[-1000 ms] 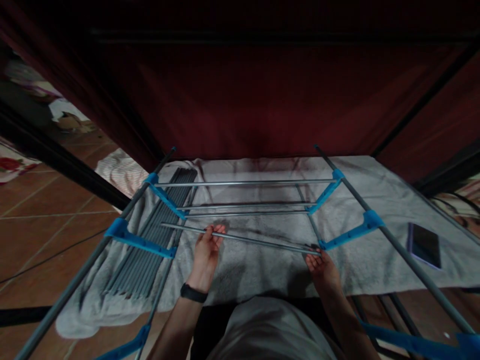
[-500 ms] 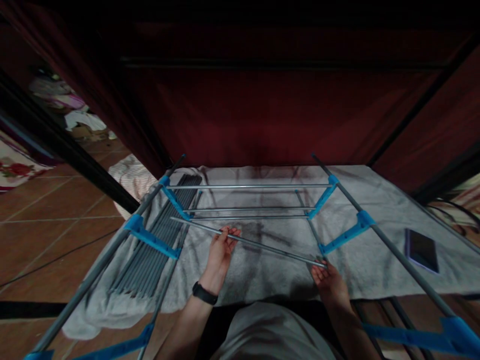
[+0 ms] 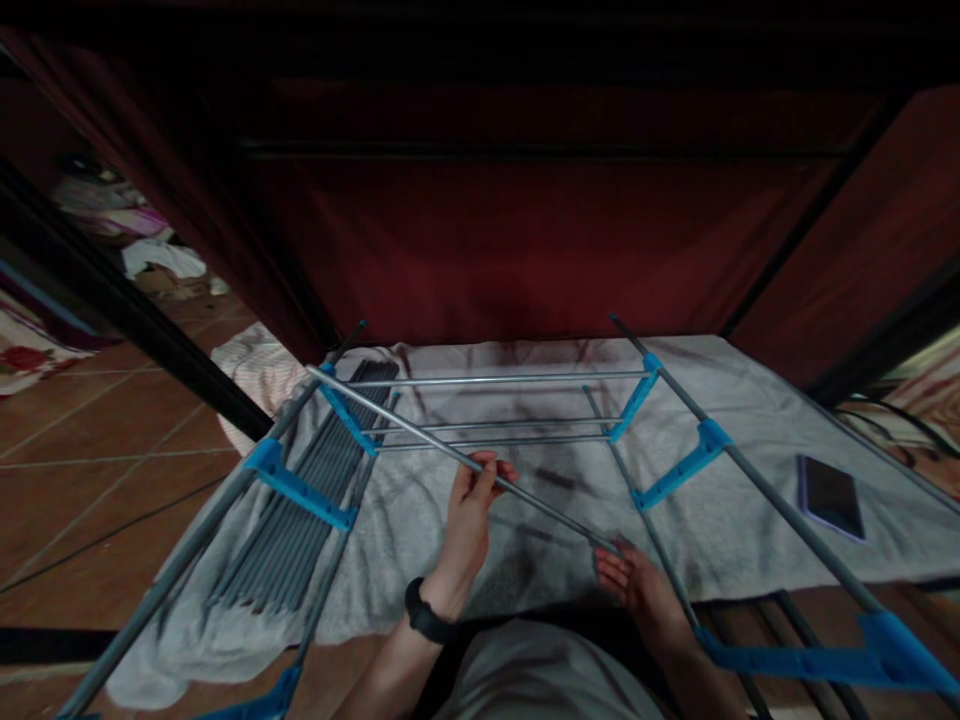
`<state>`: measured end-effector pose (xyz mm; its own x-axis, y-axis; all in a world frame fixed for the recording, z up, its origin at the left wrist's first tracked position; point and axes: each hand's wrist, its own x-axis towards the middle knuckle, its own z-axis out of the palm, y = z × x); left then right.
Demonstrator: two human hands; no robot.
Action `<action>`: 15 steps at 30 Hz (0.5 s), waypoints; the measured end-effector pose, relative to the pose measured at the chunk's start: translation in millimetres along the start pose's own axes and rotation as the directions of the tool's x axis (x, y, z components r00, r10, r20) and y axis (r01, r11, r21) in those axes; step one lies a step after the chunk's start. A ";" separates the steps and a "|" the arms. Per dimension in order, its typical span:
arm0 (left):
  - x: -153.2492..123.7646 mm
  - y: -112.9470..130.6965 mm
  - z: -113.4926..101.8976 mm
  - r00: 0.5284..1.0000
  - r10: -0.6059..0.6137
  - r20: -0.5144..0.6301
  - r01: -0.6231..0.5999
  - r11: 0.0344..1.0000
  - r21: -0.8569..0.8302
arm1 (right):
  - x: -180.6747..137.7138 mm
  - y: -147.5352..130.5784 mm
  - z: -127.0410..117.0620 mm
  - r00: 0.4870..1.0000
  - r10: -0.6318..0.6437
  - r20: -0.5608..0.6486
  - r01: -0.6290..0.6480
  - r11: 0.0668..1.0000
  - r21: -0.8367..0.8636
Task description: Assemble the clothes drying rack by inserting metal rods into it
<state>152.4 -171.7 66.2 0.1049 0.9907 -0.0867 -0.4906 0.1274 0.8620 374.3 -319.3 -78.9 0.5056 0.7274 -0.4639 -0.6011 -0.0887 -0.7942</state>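
Observation:
A thin grey metal rod point(image 3: 420, 432) slants across the frame in front of me. My left hand point(image 3: 480, 490) pinches it near its middle, and a dark band circles that wrist. My right hand point(image 3: 630, 580) grips the lower right end between thumb and fingers. The rod's far end is raised over the left side of a rack frame made of grey tubes and blue plastic brackets point(image 3: 304, 487). Several crossbars point(image 3: 510, 380) span the back of the frame between the left brackets and the right brackets point(image 3: 679, 478).
A bundle of loose grey rods point(image 3: 300, 510) lies on the grey blanket point(image 3: 735, 530), left of the frame. A phone point(image 3: 831, 497) rests on the blanket at right. Dark red wooden panels point(image 3: 510, 250) rise behind. Tiled floor point(image 3: 97, 420) and piled cloth point(image 3: 161, 258) appear at left.
The rod's left end has risen up and to the left, so it slants more steeply. My left hand shifted right along with it; my right hand moved slightly left and down.

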 end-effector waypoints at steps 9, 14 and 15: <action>-23.3 7.6 22.1 0.992 0.059 0.109 -0.070 0.992 0.102 | -31.3 -10.0 86.5 0.865 0.300 0.402 -0.114 0.898 -0.424; -20.5 13.2 14.0 0.984 0.059 0.168 -0.095 0.973 0.212 | -25.6 -7.5 103.1 0.863 0.139 0.486 0.121 0.877 -0.465; -18.0 14.2 10.8 0.983 0.069 0.169 -0.109 0.966 0.235 | -22.8 -5.2 102.6 0.870 0.119 0.479 0.137 0.874 -0.467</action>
<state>152.9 -188.2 85.4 0.2155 0.9747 0.0589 -0.2816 0.0042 0.9595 302.4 -265.6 -23.9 0.0718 0.9480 -0.3101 -0.1670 -0.2951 -0.9408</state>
